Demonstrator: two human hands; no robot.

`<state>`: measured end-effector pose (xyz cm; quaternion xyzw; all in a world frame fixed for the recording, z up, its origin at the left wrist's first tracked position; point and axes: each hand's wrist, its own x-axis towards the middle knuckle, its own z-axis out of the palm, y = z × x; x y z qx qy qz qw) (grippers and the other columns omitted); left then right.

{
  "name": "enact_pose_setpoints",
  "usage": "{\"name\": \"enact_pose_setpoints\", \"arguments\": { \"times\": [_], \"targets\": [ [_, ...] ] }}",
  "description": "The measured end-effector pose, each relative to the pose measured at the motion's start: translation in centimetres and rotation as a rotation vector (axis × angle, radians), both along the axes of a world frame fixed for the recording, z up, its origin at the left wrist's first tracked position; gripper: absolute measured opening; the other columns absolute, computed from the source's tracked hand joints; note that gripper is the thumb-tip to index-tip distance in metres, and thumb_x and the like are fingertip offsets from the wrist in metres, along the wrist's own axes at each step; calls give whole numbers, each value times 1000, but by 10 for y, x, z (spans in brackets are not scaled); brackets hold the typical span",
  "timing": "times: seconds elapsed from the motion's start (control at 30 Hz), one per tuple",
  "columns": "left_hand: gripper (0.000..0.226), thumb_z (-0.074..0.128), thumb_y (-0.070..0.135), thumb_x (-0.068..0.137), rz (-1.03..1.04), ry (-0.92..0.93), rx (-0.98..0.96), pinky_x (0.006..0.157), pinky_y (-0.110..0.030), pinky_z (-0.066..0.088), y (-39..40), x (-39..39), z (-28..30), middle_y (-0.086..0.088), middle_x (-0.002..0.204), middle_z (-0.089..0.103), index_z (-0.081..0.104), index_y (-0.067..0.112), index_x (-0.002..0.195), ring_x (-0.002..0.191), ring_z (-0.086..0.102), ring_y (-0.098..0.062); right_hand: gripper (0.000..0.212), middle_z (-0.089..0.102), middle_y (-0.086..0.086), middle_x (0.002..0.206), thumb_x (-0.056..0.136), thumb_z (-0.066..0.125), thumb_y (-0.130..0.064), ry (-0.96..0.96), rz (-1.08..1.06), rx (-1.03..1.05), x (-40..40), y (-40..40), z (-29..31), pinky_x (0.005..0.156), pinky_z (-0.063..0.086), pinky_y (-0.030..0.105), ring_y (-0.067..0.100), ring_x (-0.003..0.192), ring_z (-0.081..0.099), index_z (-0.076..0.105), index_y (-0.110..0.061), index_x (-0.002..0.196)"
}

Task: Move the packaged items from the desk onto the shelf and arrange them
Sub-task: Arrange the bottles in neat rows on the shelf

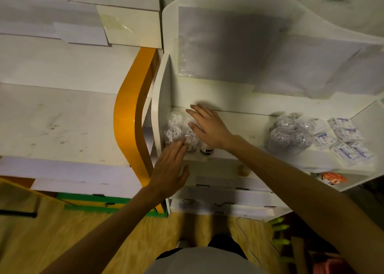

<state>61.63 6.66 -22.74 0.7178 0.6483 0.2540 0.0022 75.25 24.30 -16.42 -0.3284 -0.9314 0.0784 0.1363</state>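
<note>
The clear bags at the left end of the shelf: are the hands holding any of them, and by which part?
Nothing is held. Both the left hand and right hand lie flat against the clear bags, fingers straight.

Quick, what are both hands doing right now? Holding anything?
Left hand: open, straight fingers touching the clear packets at the shelf's left end.
Right hand: open, fingers spread flat over the same packets, gripping nothing.

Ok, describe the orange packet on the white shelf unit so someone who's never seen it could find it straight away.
Start at the white shelf unit on the right. On its middle shelf, clear bags and small white packets lie at the right end. The orange packet lies one level lower, under that right end. It is the only orange package; all the others are clear or white.
</note>
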Motion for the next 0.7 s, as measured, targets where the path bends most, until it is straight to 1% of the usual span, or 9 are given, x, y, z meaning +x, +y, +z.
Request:
{"name": "enact_pose_setpoints", "arguments": {
  "times": [0.07,0.13,0.2,0.3,0.4,0.5,0.63,0.7],
  "targets": [
    [68,63,25,89,-87,53,-14,116,-48,34,-7,3,-5,-8,157,34,36,14,151,146,28,-24,54,29,4,162,106,33,-46,-54,31,-22,-18,9,8,121,19,45,24,151,21,33,-23,155],
    [64,60,26,90,-136,93,-54,114,-47,37,-8,5,-8,-7,154,38,37,15,149,143,33,-24,56,28,5,163,106,32,-49,-114,6,-68,-35,16,13,121,20,47,26,151,21,31,-22,156],
    [68,56,30,91,-96,114,-94,116,-49,32,-11,8,-13,-8,159,31,31,15,153,148,27,-26,59,26,5,164,105,30,-52,-180,-21,-131,-44,21,13,121,20,49,26,151,21,27,-23,157],
    [79,54,35,92,-5,185,-103,121,-51,21,-14,7,-18,-11,166,12,19,15,159,154,7,-27,61,24,5,164,105,29,-55,-247,-12,-182,-47,22,7,122,18,49,27,151,20,25,-26,158],
    [88,55,40,91,55,232,-113,122,-52,16,-15,4,-18,-13,167,-3,7,13,160,154,-4,-29,62,27,6,163,104,30,-56,-222,-7,-148,-47,17,3,121,19,49,27,150,22,27,-23,157],
    [88,53,43,93,87,225,-124,121,-54,17,-12,7,-16,-13,167,-5,5,13,160,154,-5,-31,64,28,4,162,102,32,-58,-149,-41,-122,-41,17,2,120,21,50,26,149,24,28,-24,156],
    [90,51,45,93,115,224,-149,121,-55,14,0,17,-7,-14,166,-7,1,13,160,153,-8,-31,62,26,3,164,103,27,-60,-190,-10,-118,-30,22,-1,120,19,53,26,151,21,27,-29,156],
    [89,52,45,92,110,236,-142,122,-54,11,3,21,-4,-15,166,-5,3,13,160,153,-7,-31,62,25,4,164,103,28,-59,-186,-22,-130,-27,22,-2,120,18,55,27,151,19,27,-27,156]
  ]
}}
